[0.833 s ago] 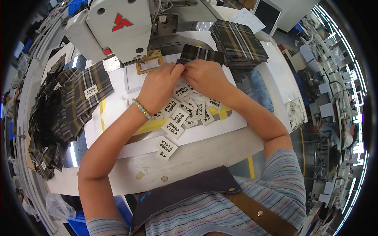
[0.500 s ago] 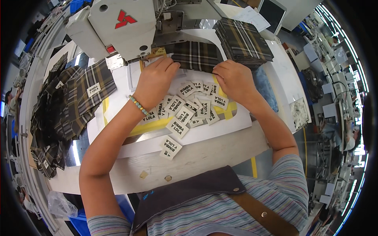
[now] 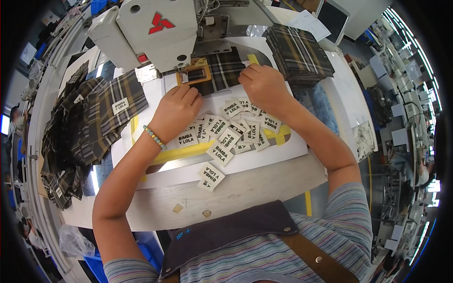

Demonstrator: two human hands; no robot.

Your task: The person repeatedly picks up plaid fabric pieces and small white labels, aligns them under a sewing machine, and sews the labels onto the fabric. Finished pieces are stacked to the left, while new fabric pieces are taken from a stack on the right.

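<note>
A dark plaid fabric piece [image 3: 223, 70] lies flat beneath the sewing machine head [image 3: 158, 35]. Its left part is under a small brass-coloured clamp frame [image 3: 205, 78]. My right hand [image 3: 264, 84] pinches the fabric's right edge between thumb and fingers. Just in front of the frame, my left hand [image 3: 181, 104] has its fingers bent and drawn together at the fabric's near left corner; its fingertips are partly hidden, and any grip there is unclear. Between my forearms lies a loose spread of white square labels [image 3: 229, 137] with dark print, several overlapping.
On the left, plaid pieces [image 3: 106, 113] hang over the table edge, one bearing a white label. A neat stack of plaid pieces [image 3: 302, 52] stands at the back right, near a screen [image 3: 330, 19]. Yellow tape [image 3: 188, 152] crosses the white work surface [image 3: 278, 158].
The fabric piece has slid left under the clamp frame, my right hand moving left with it. My left hand has drawn back toward me, uncovering the frame.
</note>
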